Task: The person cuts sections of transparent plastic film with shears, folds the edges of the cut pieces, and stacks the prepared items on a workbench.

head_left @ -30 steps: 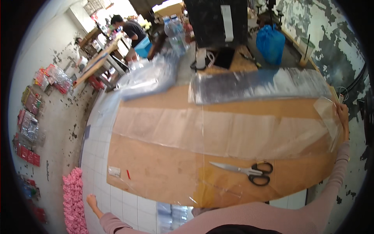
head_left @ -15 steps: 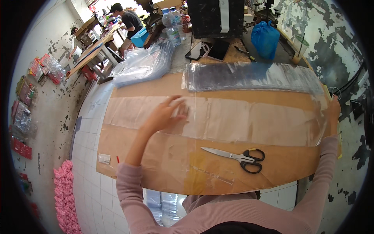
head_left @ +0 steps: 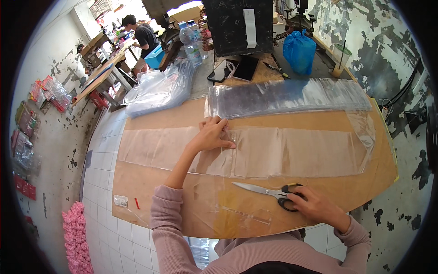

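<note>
A long strip of clear plastic sheet (head_left: 315, 153) lies across the brown cardboard surface (head_left: 182, 205). My left hand (head_left: 212, 135) presses on its middle with bent fingers, the thumb pointing right; small creases show in the plastic beside the thumb. Just below the strip lie scissors (head_left: 260, 188) with black handles, their blades pointing left. My right hand (head_left: 315, 205) has its fingers on the handle loops, partly covering them. Behind the strip rests a stack of long clear plastic sheets (head_left: 292, 98).
More clear plastic (head_left: 157, 89) is piled at the back left, near water bottles (head_left: 189, 43). Two phones (head_left: 246, 68), a blue plastic bag (head_left: 299, 52) and a drink cup (head_left: 338, 64) stand farther back. A small white packet (head_left: 121, 201) lies front left. Another person (head_left: 143, 39) works far left.
My right hand has left the strip's right end and come down to the scissors. My left hand has moved right and settled on the plastic. The view has shifted slightly.
</note>
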### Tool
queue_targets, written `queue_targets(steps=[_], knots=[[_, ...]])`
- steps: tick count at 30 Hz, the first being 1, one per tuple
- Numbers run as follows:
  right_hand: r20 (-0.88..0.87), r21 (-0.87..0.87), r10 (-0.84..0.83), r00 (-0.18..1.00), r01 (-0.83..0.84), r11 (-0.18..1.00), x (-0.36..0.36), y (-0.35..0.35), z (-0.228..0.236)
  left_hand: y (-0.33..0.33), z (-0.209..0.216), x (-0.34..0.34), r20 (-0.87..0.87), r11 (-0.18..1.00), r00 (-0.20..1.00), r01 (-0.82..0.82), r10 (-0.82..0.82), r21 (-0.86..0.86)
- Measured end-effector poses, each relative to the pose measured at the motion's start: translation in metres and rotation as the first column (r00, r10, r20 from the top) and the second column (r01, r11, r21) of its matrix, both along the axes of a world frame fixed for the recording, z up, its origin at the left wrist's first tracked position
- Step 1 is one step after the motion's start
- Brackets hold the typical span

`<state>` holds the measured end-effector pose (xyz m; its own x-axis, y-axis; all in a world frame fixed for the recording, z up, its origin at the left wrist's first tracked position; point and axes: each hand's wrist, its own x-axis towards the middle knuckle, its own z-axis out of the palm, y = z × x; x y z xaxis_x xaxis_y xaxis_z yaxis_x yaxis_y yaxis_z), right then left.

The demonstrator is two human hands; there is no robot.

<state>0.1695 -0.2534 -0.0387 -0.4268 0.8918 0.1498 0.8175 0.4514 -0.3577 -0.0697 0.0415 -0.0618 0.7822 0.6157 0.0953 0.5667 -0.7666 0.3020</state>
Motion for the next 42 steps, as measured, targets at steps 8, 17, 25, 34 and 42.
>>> queue_targets(steps=[8,17,25,34,42], knots=[[-0.393,-0.739,-0.225,0.892,-0.160,0.655,0.015,-0.009,0.018,-0.010,-0.001,-0.004,0.192,0.969,0.978,-0.032,0.081,-0.244],[-0.795,-0.441,-0.605,-0.042,-0.643,0.626,-0.059,0.027,-0.014,-0.020,0.000,0.000,0.103,0.932,0.984,-0.099,0.143,-0.349],[-0.458,-0.548,-0.815,-0.354,-0.610,0.573,-0.073,0.041,-0.023,-0.030,-0.003,-0.011,0.258,0.975,0.966,0.070,-0.014,-0.210],[-0.480,-0.607,-0.806,-0.347,-0.531,0.591,-0.082,0.037,-0.013,-0.040,0.006,-0.030,0.115,0.926,0.991,-0.023,0.072,-0.376],[-0.465,-0.632,-0.874,-0.142,-0.637,0.441,-0.102,0.043,-0.017,-0.038,0.006,-0.027,0.193,0.938,0.980,0.033,0.037,-0.345]])
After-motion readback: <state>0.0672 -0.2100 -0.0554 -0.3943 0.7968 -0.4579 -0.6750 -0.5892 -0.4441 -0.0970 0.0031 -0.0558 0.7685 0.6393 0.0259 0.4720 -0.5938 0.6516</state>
